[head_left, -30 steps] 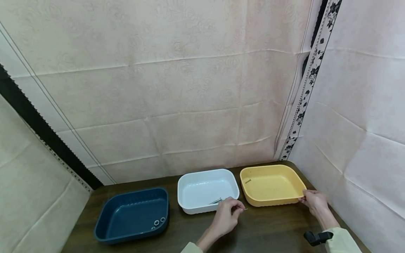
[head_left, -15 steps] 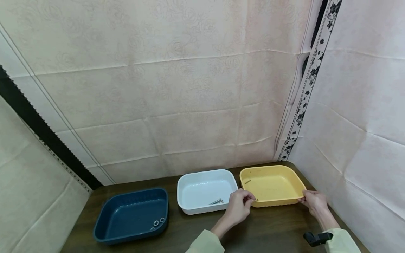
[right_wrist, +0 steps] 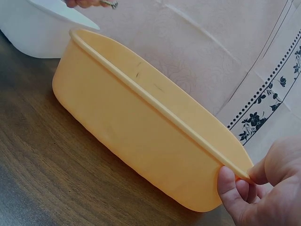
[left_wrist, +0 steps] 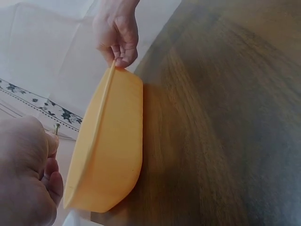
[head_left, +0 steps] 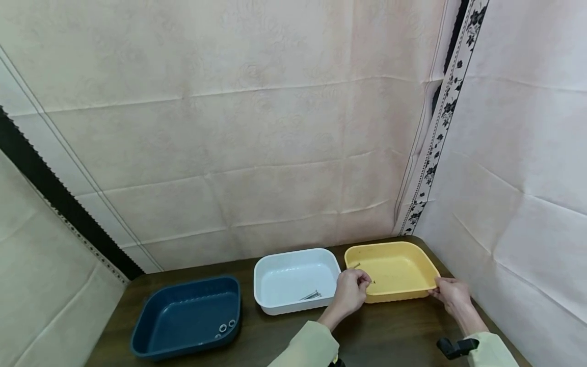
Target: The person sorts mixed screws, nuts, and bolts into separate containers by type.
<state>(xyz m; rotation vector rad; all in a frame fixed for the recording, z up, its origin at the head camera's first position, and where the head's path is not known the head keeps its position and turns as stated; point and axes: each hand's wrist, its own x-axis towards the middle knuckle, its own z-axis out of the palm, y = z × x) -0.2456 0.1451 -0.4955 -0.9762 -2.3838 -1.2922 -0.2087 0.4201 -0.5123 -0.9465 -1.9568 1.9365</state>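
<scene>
My left hand (head_left: 349, 291) pinches a small screw (left_wrist: 56, 128) between thumb and finger, above the left front rim of the yellow tray (head_left: 398, 295). The screw's head end sticks out past the fingertips in the left wrist view. Another small screw (head_left: 356, 265) lies inside the tray at its left side. With thumb and fingers, my right hand (head_left: 451, 294) grips the tray's rim at the front right corner, also plain in the right wrist view.
Left of the yellow tray stands a white tray (head_left: 284, 308) with several long, silvery screws (head_left: 313, 295). Farther left, a dark blue tray (head_left: 183, 352) holds several metal rings or nuts (head_left: 223, 328). Patterned cloth (head_left: 275, 127) hangs behind the wooden table (head_left: 371, 341).
My left hand has moved right and up, from the white tray's front corner to the yellow tray's rim, carrying the screw. My right hand keeps its grip on the rim.
</scene>
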